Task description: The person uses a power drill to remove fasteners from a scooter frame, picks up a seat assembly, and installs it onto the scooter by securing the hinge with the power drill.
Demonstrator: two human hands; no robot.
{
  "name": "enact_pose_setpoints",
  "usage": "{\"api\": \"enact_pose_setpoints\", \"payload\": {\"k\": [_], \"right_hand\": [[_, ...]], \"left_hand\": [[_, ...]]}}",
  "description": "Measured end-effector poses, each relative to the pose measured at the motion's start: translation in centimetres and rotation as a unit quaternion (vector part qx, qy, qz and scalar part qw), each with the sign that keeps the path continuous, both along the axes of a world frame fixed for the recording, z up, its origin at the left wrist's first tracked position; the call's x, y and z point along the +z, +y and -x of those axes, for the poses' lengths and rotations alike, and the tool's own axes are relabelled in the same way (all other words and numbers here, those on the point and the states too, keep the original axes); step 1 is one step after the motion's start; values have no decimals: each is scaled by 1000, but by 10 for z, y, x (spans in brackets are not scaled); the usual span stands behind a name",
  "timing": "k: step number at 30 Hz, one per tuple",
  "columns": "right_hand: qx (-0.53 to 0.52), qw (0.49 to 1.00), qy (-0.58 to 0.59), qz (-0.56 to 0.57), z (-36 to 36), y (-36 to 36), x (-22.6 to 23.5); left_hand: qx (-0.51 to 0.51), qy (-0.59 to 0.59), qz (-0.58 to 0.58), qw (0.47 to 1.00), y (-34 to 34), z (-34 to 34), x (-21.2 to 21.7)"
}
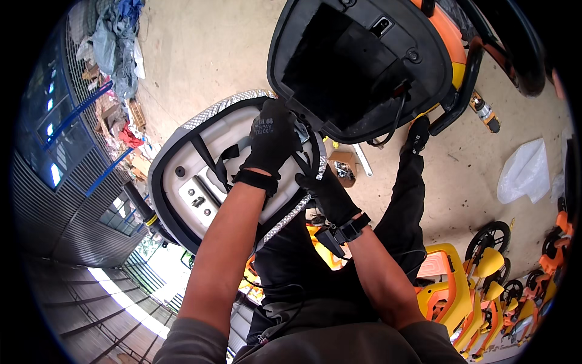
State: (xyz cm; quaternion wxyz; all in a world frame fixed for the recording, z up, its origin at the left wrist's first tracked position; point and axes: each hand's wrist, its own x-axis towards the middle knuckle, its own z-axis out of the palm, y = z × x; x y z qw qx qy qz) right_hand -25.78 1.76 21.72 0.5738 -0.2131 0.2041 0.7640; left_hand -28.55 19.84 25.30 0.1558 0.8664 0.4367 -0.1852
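A scooter seat is tipped up with its pale underside showing. Black straps cross that underside, and patterned silver trim runs along its edge. Over the seat's upper right part is my left hand, in a black glove, its fingers curled down; what they hold is hidden. Lower on the right edge my right hand, also gloved, grips the seat's rim with its thumb on the inner side. Beside the seat is the scooter's open black storage compartment, with a dark cable hanging at its edge.
A power drill lies on the floor right of the scooter's frame. A small open cardboard box is below the compartment. Yellow-orange scooters stand in a row at lower right. Plastic sheets and scraps are heaped at upper left.
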Motion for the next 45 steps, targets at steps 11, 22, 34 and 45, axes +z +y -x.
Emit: {"api": "enact_pose_setpoints", "payload": {"k": [11,22,34,45], "right_hand": [[-13,999,-10,28,2,-1,1],[-30,999,-25,20,2,0,0],[-42,999,-11,14,2,0,0],[12,1000,-12,7,3,-2,-8]], "left_hand": [[-55,-9,-1,998,2,3,-2],[3,11,12,1000,3,11,-7],[-4,-12,-17,1000,1,9,-4],[6,-21,-34,999,-1,9,-7]]}}
